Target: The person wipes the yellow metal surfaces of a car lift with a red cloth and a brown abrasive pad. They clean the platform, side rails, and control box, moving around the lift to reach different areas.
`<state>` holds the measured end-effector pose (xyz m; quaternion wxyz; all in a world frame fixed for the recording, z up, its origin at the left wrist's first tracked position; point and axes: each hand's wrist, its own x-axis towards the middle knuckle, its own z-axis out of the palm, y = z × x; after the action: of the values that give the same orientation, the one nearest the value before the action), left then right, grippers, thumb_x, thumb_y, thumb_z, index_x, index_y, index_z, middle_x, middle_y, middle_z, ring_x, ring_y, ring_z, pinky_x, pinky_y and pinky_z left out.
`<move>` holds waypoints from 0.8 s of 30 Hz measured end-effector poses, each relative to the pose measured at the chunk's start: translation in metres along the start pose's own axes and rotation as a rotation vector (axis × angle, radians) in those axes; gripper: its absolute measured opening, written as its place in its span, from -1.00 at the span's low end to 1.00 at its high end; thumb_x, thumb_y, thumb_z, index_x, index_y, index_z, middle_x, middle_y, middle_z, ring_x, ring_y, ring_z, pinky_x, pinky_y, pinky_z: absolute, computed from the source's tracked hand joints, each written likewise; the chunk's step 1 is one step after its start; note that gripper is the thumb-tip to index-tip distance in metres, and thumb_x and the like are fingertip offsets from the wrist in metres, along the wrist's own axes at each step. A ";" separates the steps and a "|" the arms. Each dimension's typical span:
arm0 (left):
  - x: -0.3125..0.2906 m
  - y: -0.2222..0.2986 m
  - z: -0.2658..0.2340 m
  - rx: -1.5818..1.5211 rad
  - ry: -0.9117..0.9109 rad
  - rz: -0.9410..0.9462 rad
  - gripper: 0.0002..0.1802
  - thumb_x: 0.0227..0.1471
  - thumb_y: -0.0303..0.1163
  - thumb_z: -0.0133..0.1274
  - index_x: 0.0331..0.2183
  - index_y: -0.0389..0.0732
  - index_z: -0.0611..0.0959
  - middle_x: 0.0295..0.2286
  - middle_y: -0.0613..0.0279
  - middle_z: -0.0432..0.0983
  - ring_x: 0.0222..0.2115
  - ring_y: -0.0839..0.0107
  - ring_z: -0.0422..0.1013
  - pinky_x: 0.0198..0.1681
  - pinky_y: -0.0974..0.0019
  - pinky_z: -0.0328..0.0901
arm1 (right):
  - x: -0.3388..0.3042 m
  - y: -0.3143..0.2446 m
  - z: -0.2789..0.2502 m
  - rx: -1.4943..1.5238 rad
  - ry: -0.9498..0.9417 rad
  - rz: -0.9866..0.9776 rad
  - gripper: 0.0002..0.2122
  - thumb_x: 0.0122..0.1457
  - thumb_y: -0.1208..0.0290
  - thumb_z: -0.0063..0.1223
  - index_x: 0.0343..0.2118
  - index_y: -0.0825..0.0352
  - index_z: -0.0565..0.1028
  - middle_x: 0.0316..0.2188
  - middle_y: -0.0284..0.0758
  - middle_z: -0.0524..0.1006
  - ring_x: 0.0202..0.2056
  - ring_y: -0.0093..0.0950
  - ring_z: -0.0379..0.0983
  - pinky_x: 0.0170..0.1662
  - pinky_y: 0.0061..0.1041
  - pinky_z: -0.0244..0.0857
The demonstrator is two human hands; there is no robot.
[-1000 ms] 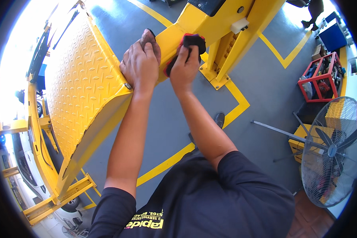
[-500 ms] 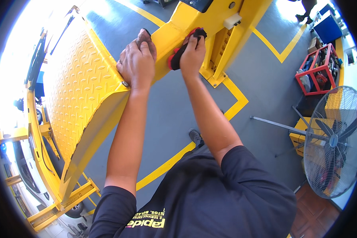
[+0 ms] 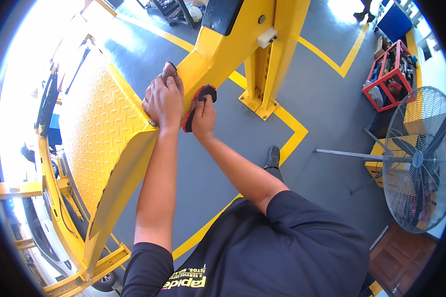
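My left hand [image 3: 163,105] is closed over a greyish-brown cloth [image 3: 169,71] with a dark edge, pressed to the left side of a yellow steel beam [image 3: 197,64]. Just beside its wrist is the corner of a yellow ramp plate [image 3: 96,123] with a raised tread pattern. On the beam's right side, my right hand [image 3: 203,120] grips a black cloth with red edging [image 3: 206,92], which touches the steel. Part of each cloth is hidden under the fingers. Farther up, the beam carries a black pad [image 3: 222,16] and a small white block [image 3: 266,37].
A yellow post base [image 3: 262,106] is bolted to the grey floor beyond the beam. To the right stand a large fan [image 3: 416,158], whose leg reaches inward, and a red-framed cart [image 3: 389,76] of tools. A white car [image 3: 47,227] is at lower left. Another person's feet show top right.
My right hand has slid toward me along the beam with the black and red cloth, coming closer to my left hand. My left hand stays near the plate's corner. The view has shifted slightly.
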<state>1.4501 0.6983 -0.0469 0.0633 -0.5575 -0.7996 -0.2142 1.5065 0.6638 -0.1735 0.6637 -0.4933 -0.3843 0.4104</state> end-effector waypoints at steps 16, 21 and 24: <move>0.007 -0.004 0.006 -0.010 -0.014 0.001 -0.42 0.39 0.04 -0.19 0.11 -0.16 0.64 0.13 0.06 0.59 0.18 0.01 0.41 0.26 -0.04 0.20 | 0.161 -0.017 -0.239 0.483 0.062 0.473 -0.74 0.43 0.19 0.04 -0.24 0.32 0.54 -0.31 -0.31 0.63 -0.28 -0.40 0.56 -0.18 -0.38 0.43; 0.009 0.011 0.005 0.044 -0.058 -0.032 -0.44 0.40 -0.02 -0.16 0.17 -0.17 0.61 0.11 0.02 0.59 0.19 -0.03 0.39 0.27 -0.06 0.18 | 0.249 0.010 -0.308 1.149 0.199 0.571 -0.78 0.45 0.20 -0.02 -0.27 0.24 0.50 -0.41 -0.40 0.58 -0.45 -0.48 0.51 -0.31 -0.44 0.45; 0.004 0.013 0.008 0.009 -0.037 0.041 -0.45 0.41 -0.06 -0.17 0.21 -0.19 0.58 0.14 -0.02 0.55 0.20 -0.07 0.37 0.28 -0.08 0.17 | 0.308 -0.037 -0.276 0.890 0.319 0.464 -0.77 0.47 0.21 -0.08 -0.30 0.21 0.49 -0.49 -0.46 0.54 -0.55 -0.51 0.47 -0.40 -0.48 0.42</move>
<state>1.4612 0.7088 -0.0494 0.0555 -0.5775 -0.7899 -0.1989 1.8784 0.8481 -0.1655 0.7508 -0.2923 0.0523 0.5900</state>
